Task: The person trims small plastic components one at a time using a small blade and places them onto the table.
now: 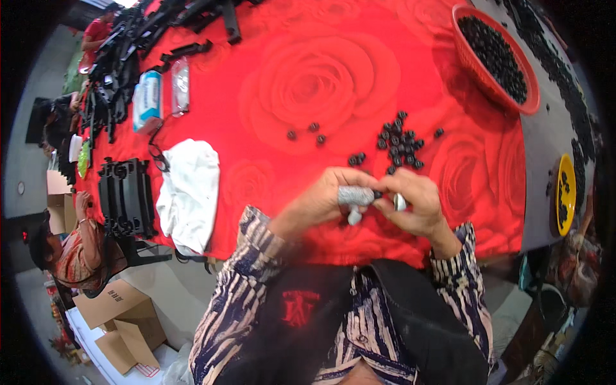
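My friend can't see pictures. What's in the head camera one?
A person's left hand and right hand meet at the fingertips around a small black piece, over a red rose-patterned cloth. Just beyond lies a cluster of black parts; a red bowl at upper right holds many more. A crumpled white cloth lies to the left.

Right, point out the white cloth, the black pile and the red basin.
White cloth [189, 192], head view: middle of the fabric.
Black pile [396, 141], head view: pieces mid-pile.
Red basin [530, 101], head view: its lower rim.
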Available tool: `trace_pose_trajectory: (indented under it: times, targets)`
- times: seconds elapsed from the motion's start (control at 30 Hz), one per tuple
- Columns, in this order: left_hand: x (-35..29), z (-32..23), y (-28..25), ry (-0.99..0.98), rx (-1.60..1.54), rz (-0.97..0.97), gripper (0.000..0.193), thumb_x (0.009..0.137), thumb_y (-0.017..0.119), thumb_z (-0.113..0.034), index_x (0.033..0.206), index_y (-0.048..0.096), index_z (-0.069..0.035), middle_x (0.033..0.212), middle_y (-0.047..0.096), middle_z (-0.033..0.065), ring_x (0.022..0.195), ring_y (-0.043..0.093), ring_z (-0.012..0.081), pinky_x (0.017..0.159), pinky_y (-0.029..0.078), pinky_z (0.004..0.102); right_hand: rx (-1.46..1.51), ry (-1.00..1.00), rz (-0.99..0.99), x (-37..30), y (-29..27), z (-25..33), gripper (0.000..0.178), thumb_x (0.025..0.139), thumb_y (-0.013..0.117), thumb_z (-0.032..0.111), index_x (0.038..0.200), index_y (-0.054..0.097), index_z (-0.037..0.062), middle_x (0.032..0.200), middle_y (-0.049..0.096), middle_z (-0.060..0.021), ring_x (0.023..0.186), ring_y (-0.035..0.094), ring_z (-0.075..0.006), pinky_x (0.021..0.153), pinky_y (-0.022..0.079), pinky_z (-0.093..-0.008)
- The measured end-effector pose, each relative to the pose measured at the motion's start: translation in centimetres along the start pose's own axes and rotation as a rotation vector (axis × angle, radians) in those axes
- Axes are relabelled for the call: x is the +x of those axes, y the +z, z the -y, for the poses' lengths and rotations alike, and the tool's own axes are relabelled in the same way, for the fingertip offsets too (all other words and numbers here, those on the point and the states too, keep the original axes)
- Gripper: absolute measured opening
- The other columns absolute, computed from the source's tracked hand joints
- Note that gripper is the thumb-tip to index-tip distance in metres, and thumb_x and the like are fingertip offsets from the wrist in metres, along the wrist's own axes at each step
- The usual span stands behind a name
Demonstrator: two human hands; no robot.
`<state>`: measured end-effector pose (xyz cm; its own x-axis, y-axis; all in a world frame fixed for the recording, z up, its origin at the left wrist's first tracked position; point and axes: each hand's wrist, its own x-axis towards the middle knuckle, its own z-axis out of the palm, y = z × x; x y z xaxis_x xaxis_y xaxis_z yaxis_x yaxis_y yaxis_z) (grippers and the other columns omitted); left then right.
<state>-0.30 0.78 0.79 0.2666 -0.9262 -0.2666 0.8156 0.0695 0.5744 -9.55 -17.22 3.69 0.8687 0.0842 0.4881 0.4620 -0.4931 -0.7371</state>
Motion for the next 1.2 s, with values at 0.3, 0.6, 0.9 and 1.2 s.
trace_pose_trajectory:
  times: [0.3, 0.6, 0.9, 1.2]
  targets:
    - [-0.1, -1.3, 1.1, -0.160, 0.209, -0.017, 0.018, 0.078, 0.069, -0.011, 0.089, 0.063, 0.002, 0.072, 0.061, 0.0059, 0.051, 0.055, 0.0096, 0.044, 0.043, 0.0210, 0.136, 0.003, 0.086, -0.5, 0.0, -0.3, 0.033, 0.065, 0.071, 0.001, 0.096, 0.063, 0.0018, 0.064, 0.051, -0.0082, 0.052, 0.052, -0.0220, 0.045, 0.038, -0.0322]
    - [0.2, 1.1, 1.6, -0.042, -0.053, -0.090, 0.027, 0.080, 0.069, -0.019, 0.095, 0.062, 0.001, 0.073, 0.063, 0.0083, 0.055, 0.057, 0.0109, 0.045, 0.044, 0.0199, -0.027, -0.059, -0.076, -1.0, 0.4, -0.3, 0.037, 0.063, 0.072, 0.003, 0.098, 0.063, 0.0007, 0.065, 0.049, -0.0065, 0.053, 0.051, -0.0202, 0.046, 0.038, -0.0320]
    - [-0.3, 0.1, 1.5, -0.128, 0.036, -0.128, 0.024, 0.079, 0.069, -0.022, 0.091, 0.064, -0.002, 0.070, 0.063, 0.0057, 0.056, 0.057, 0.0101, 0.045, 0.042, 0.0207, 0.124, 0.085, 0.010, -0.9, 0.3, -0.2, 0.032, 0.064, 0.070, -0.001, 0.094, 0.063, 0.0010, 0.065, 0.051, -0.0076, 0.053, 0.052, -0.0201, 0.046, 0.038, -0.0313]
    - [-0.3, -0.1, 1.8, -0.161, 0.072, -0.129, 0.024, 0.078, 0.070, -0.021, 0.088, 0.066, 0.000, 0.072, 0.064, 0.0057, 0.056, 0.058, 0.0098, 0.045, 0.042, 0.0218, 0.112, 0.020, 0.041, -0.7, -0.1, -0.4, 0.032, 0.063, 0.073, 0.001, 0.093, 0.064, 0.0010, 0.062, 0.050, -0.0066, 0.051, 0.051, -0.0199, 0.045, 0.037, -0.0317]
